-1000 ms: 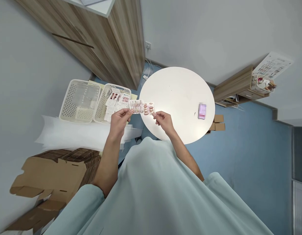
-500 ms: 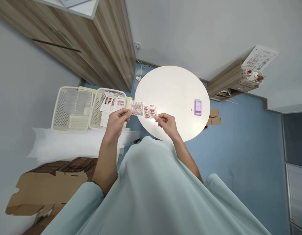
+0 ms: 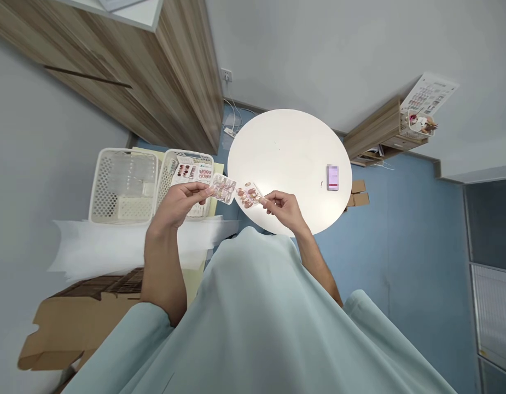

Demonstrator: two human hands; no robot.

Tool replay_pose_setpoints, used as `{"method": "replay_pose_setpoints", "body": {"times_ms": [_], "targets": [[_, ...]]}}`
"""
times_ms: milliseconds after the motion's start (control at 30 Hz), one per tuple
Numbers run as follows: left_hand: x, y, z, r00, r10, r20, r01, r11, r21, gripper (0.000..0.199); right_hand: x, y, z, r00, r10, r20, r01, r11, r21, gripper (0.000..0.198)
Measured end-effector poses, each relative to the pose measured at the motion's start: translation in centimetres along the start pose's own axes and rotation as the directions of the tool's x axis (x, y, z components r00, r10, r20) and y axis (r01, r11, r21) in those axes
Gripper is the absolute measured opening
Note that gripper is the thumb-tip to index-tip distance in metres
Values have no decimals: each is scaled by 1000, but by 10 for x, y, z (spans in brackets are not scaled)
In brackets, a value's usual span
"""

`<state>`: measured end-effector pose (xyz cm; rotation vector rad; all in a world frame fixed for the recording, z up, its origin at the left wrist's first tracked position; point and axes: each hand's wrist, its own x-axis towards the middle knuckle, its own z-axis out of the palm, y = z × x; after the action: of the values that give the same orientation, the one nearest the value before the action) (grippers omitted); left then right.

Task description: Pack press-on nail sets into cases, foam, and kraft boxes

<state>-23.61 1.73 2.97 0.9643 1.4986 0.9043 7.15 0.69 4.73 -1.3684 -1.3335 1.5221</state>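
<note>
Between the thumb and fingers of my left hand [image 3: 179,203] is a clear pack of pale, shiny press-on nails [image 3: 225,189]. My right hand [image 3: 284,209] pinches a second pack of press-on nails [image 3: 246,196], pinkish brown with gold-toned bits, by its right edge. Both packs are tilted and held up side by side, close together, over the near left edge of the round white table [image 3: 289,142]. Just beyond my left hand stands a white basket [image 3: 166,169] with more nail packs [image 3: 204,172] in it.
An empty-looking white basket [image 3: 103,189] with clear plastic inside stands further left. White sheets [image 3: 109,243] and flat cardboard boxes [image 3: 80,323] lie nearer me. A phone-like pink-screened object [image 3: 333,178] is on the table. A wooden cabinet [image 3: 182,71] rises behind; small cartons [image 3: 359,193] sit right.
My left hand has moved a little left, and its pack has tilted. The pack in my right hand has tilted too. Both hands keep their hold.
</note>
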Motion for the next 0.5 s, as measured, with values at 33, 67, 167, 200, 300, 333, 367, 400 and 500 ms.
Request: {"method": "replay_pose_setpoints", "body": {"times_ms": [33,67,167,200,300,333,367,400,500], "targets": [[0,1,-5,1000,-3,-1,3,1000,14,29,-1,-1,-2,1000,-2,2,2,1000,2,57],[1,1,-10,1000,-10,-9,11,1000,18,30,-1,-3,-5,1000,-4,-2,4,1000,6,56],[3,-2,-28,996,-48,-73,47,999,-7,31,-3,-6,-16,1000,1,-29,-1,1000,10,55],[4,-5,-33,993,-62,-99,60,998,-24,30,-3,-7,-19,999,4,-36,-4,1000,8,54],[12,-15,-46,969,-125,-211,106,989,-101,28,-4,-9,-26,999,14,-41,-14,1000,5,52],[15,-20,-50,951,-156,-268,126,984,-127,27,-5,-9,-27,999,16,-39,-16,1000,9,51],[19,-26,-53,925,-192,-329,151,978,-146,25,-5,-10,-28,999,18,-36,-18,1000,14,51],[23,-32,-56,893,-227,-388,180,972,-152,24,-5,-10,-29,999,19,-33,-19,1000,18,50],[34,-55,-69,838,-253,-483,251,965,-71,23,-7,-11,-29,1000,13,-25,-12,999,38,49]]}}
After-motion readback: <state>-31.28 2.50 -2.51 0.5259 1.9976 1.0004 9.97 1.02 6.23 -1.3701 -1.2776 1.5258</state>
